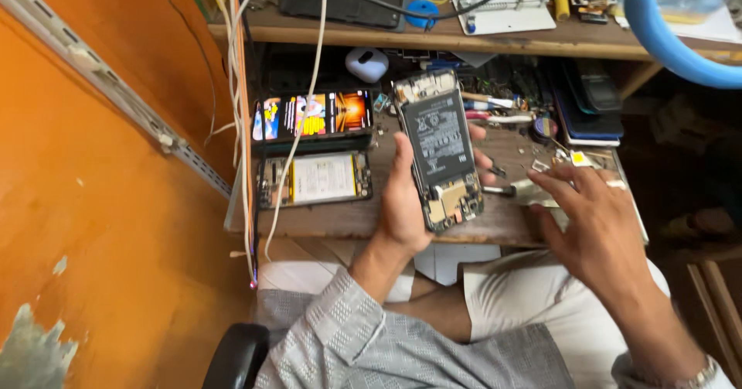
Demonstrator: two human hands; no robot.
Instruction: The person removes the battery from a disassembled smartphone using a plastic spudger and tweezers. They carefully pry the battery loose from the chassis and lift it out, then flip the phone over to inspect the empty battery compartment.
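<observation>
My left hand [402, 203] holds an opened smartphone [439, 148] upright above the wooden desk [348, 219]; its back cover is off, so the dark battery and the circuit boards show. Off to the right, my right hand [595, 219] hovers with spread fingers over small loose parts [541, 192] on the desk and holds nothing that I can see. A ring sits on one finger, a watch on that wrist.
A second opened phone [314, 179] lies flat at the desk's left, and a phone with a lit screen [313, 115] behind it. White cables [297, 141] hang across them. Tools and parts crowd the back. An upper shelf [433, 37] carries clutter. An orange wall [100, 203] stands left.
</observation>
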